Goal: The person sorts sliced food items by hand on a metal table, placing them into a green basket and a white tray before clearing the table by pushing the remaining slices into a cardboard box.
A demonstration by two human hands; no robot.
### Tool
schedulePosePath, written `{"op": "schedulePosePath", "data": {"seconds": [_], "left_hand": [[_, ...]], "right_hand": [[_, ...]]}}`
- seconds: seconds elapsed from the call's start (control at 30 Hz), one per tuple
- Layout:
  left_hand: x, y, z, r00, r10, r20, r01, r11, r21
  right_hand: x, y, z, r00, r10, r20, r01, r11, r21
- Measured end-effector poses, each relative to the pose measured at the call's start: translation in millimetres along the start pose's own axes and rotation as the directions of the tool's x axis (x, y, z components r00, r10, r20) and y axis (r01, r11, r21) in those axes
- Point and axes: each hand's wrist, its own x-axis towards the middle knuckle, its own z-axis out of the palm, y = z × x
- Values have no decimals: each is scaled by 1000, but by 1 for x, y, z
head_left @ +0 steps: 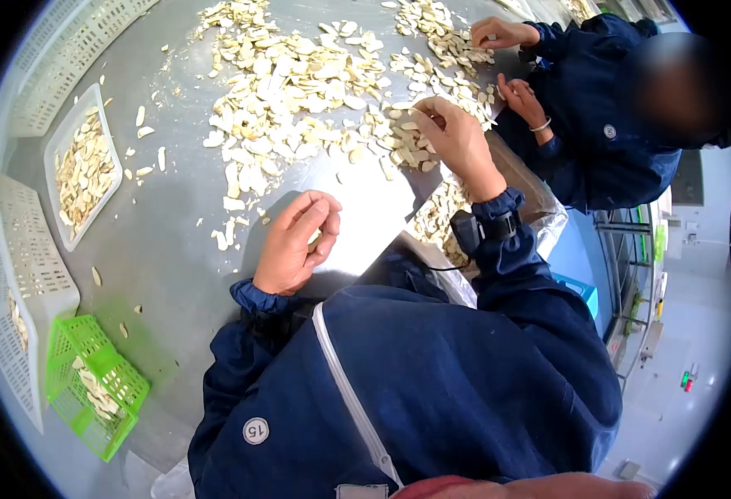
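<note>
A broad heap of pale, flat dried slices (282, 83) is spread over the grey metal table (182, 208). My left hand (299, 241) is curled above the table's near side, in front of the heap. A bit of a pale slice shows between its thumb and fingers. Over the heap's right edge, my right hand (457, 141) has its fingers bent and drawn together towards the slices. Whatever its fingertips hold is too small to make out. Below my right wrist, a lined box (532, 187) holds more slices.
A white tray (109, 158) of slices lies at left, near white perforated crates (37, 249) and a green basket (66, 349) with a few slices. At upper right, a co-worker (598, 116) in dark blue has both hands by the heap.
</note>
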Motion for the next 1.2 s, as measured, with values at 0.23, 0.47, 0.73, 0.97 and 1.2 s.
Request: {"op": "schedulePosePath", "data": {"seconds": [0.23,0.47,0.73,0.97,1.2], "left_hand": [[1,7,26,987,-48,-153,34,995,-96],[2,0,0,999,-28,29,30,997,-77],[3,-1,0,999,-28,21,30,993,-110],[4,6,18,990,-11,-142,-21,975,-221],[7,-9,-9,1000,23,13,-21,983,-181]], "right_hand": [[-15,-58,21,870,-383,310,243,881,406],[52,-17,64,910,-410,-62,366,863,-348],[39,-33,52,979,-205,17,205,975,-86],[-10,-53,46,811,-576,104,542,806,237],[-35,-18,46,741,-662,110,671,735,-98]]}}
